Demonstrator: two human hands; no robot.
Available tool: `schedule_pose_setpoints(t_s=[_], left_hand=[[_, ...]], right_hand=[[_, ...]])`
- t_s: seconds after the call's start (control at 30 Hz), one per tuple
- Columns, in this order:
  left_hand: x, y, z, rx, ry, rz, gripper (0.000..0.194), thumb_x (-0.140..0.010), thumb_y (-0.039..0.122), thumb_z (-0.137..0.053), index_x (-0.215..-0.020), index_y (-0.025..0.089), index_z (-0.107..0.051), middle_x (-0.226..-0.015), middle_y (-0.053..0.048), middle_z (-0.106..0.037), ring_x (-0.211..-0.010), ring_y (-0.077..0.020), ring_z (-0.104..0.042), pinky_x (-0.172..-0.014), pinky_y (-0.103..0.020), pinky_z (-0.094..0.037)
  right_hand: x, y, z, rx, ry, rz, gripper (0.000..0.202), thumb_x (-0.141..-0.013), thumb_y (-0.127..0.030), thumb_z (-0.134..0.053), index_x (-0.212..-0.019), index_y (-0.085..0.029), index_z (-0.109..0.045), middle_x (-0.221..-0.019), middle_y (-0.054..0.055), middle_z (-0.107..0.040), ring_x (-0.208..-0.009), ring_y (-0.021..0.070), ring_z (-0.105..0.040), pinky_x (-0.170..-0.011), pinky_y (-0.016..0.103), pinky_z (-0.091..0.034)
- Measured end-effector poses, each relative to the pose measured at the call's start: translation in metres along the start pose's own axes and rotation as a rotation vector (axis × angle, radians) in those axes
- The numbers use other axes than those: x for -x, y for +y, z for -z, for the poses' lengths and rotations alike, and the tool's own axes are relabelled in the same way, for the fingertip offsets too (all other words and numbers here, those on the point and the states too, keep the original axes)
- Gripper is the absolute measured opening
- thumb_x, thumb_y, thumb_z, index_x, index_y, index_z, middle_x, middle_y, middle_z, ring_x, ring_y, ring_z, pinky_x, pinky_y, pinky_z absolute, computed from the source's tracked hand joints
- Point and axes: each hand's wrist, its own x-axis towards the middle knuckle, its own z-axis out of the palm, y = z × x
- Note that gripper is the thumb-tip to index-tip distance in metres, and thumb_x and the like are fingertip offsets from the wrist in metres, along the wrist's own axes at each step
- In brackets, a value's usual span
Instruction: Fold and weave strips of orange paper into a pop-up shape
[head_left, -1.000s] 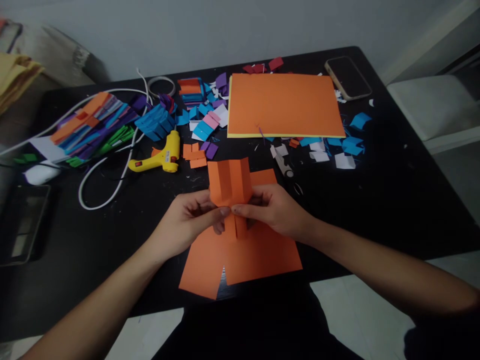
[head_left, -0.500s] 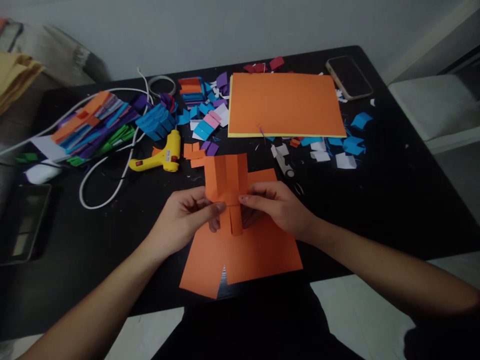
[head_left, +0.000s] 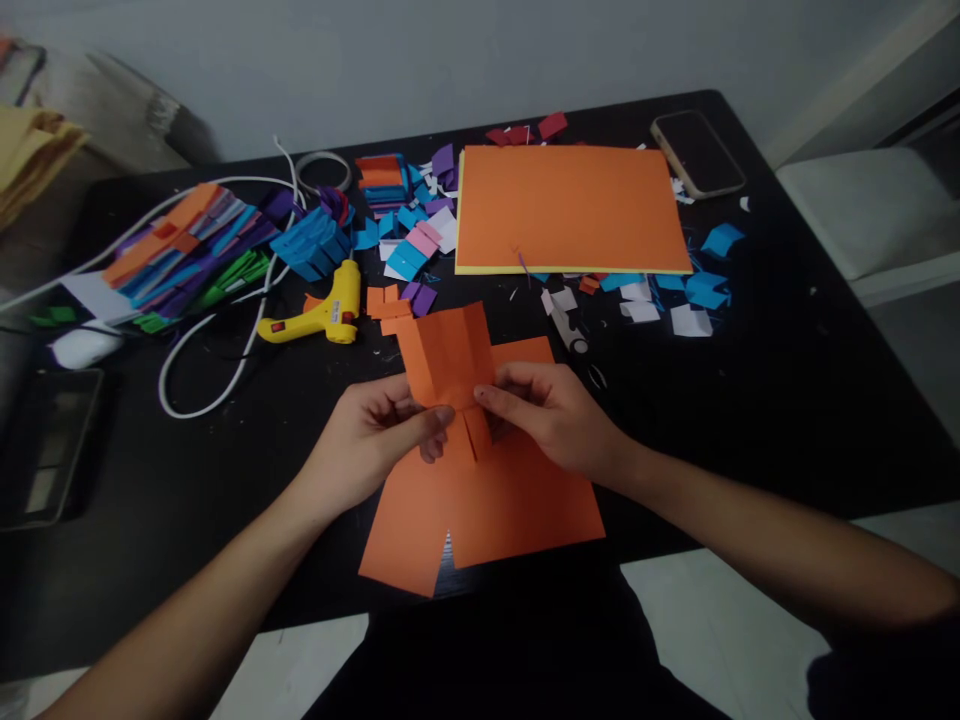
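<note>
A creased piece of orange paper (head_left: 448, 352) is held up between both hands in the head view, its lower part folded into a narrower slit strip. My left hand (head_left: 382, 430) pinches its left side, thumb across the front at the fold. On the opposite side my right hand (head_left: 551, 410) grips it with thumb in front and fingers behind. Several fingertips are hidden by the paper. Larger orange sheets (head_left: 525, 510) lie flat on the table beneath the hands, with a narrow gap at their near edge.
A yellow glue gun (head_left: 341, 305) lies left of the paper. Behind stands a stack of orange and yellow sheets (head_left: 574, 205) among colored scraps. Bundled paper strips (head_left: 195, 245) and a looped white cable (head_left: 169, 372) occupy the left. A phone (head_left: 697, 152) rests at the far right.
The held orange paper has tilted, its top edge shifting slightly left and its lower strip swinging right. Both hands keep their grip and have barely moved.
</note>
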Motion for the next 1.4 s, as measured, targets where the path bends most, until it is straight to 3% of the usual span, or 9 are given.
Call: schedule_pose_setpoints(t_s=[0.13, 0.3, 0.57, 0.8, 0.9, 1.0, 1.13, 1.2, 1.4], left_hand=[[0.001, -0.001, -0.002, -0.012, -0.020, 0.032, 0.011, -0.086, 0.021, -0.075, -0.077, 0.015, -0.074, -0.065, -0.002, -0.073, -0.055, -0.0121, -0.066, -0.056, -0.022, -0.058], [0.002, -0.001, -0.005, -0.035, 0.014, 0.032, 0.014, -0.085, 0.024, -0.076, -0.076, 0.014, -0.074, -0.067, -0.003, -0.074, -0.053, -0.0128, -0.066, -0.054, -0.024, -0.059], [0.002, 0.001, -0.003, -0.032, -0.013, 0.031, 0.025, -0.092, 0.031, -0.071, -0.076, 0.013, -0.075, -0.070, -0.006, -0.076, -0.055, -0.0142, -0.070, -0.055, -0.024, -0.060], [0.000, 0.001, 0.004, -0.066, -0.076, 0.031, 0.020, -0.095, 0.025, -0.065, -0.083, 0.013, -0.076, -0.074, -0.005, -0.075, -0.056, -0.0122, -0.068, -0.056, -0.022, -0.058], [0.000, 0.000, 0.008, -0.042, -0.052, 0.020, 0.018, -0.094, 0.020, -0.063, -0.081, 0.013, -0.073, -0.072, -0.005, -0.074, -0.058, -0.0136, -0.068, -0.059, -0.025, -0.058], [0.000, -0.003, 0.013, 0.074, 0.003, -0.041, 0.008, -0.088, 0.018, -0.065, -0.090, 0.015, -0.072, -0.079, -0.005, -0.074, -0.069, -0.0165, -0.071, -0.068, -0.027, -0.059], [0.000, -0.005, 0.016, 0.203, 0.069, -0.088, 0.031, -0.085, 0.026, -0.070, -0.116, 0.022, -0.068, -0.098, -0.003, -0.071, -0.081, -0.0154, -0.067, -0.072, -0.024, -0.055], [0.000, -0.005, 0.015, 0.119, 0.099, -0.100, 0.032, -0.086, 0.028, -0.074, -0.117, 0.023, -0.069, -0.100, -0.002, -0.071, -0.085, -0.0149, -0.067, -0.073, -0.022, -0.054], [-0.002, -0.003, 0.008, -0.256, 0.153, -0.161, 0.015, -0.082, 0.026, -0.082, -0.091, 0.019, -0.072, -0.087, -0.001, -0.071, -0.081, -0.0138, -0.065, -0.071, -0.021, -0.051]], right_hand=[[0.001, -0.001, 0.000, 0.094, 0.043, 0.060, 0.030, -0.085, -0.046, -0.079, -0.080, -0.018, -0.070, -0.076, -0.001, -0.067, -0.070, 0.0121, -0.062, -0.068, 0.025, -0.052], [0.000, 0.002, 0.000, 0.084, 0.039, 0.051, 0.031, -0.084, -0.048, -0.079, -0.085, -0.018, -0.071, -0.083, 0.001, -0.071, -0.076, 0.0145, -0.065, -0.070, 0.027, -0.051], [-0.003, 0.002, 0.004, 0.198, 0.074, 0.076, 0.029, -0.082, -0.043, -0.082, -0.077, -0.017, -0.069, -0.075, -0.001, -0.067, -0.068, 0.0122, -0.060, -0.066, 0.026, -0.048], [-0.005, 0.000, 0.007, 0.143, 0.157, 0.130, 0.026, -0.082, -0.044, -0.081, -0.085, -0.019, -0.072, -0.085, 0.001, -0.073, -0.080, 0.0153, -0.067, -0.075, 0.028, -0.053], [-0.007, 0.000, 0.009, 0.135, 0.188, 0.162, 0.023, -0.081, -0.040, -0.082, -0.086, -0.020, -0.073, -0.087, 0.001, -0.074, -0.083, 0.0156, -0.068, -0.079, 0.028, -0.055], [-0.007, 0.003, 0.010, 0.154, 0.156, 0.116, 0.020, -0.079, -0.037, -0.083, -0.084, -0.020, -0.074, -0.086, 0.001, -0.075, -0.081, 0.0163, -0.069, -0.075, 0.028, -0.055], [-0.007, 0.010, 0.009, 0.157, 0.090, 0.051, 0.021, -0.074, -0.035, -0.085, -0.085, -0.019, -0.076, -0.085, 0.003, -0.077, -0.078, 0.0180, -0.070, -0.071, 0.031, -0.055], [-0.007, 0.011, 0.008, 0.197, 0.079, 0.056, 0.021, -0.074, -0.033, -0.084, -0.088, -0.019, -0.077, -0.089, 0.004, -0.079, -0.083, 0.0194, -0.072, -0.077, 0.032, -0.056], [-0.004, 0.006, 0.007, 0.364, 0.083, 0.094, 0.018, -0.079, -0.031, -0.079, -0.093, -0.020, -0.079, -0.099, 0.005, -0.080, -0.095, 0.0234, -0.074, -0.088, 0.037, -0.057]])
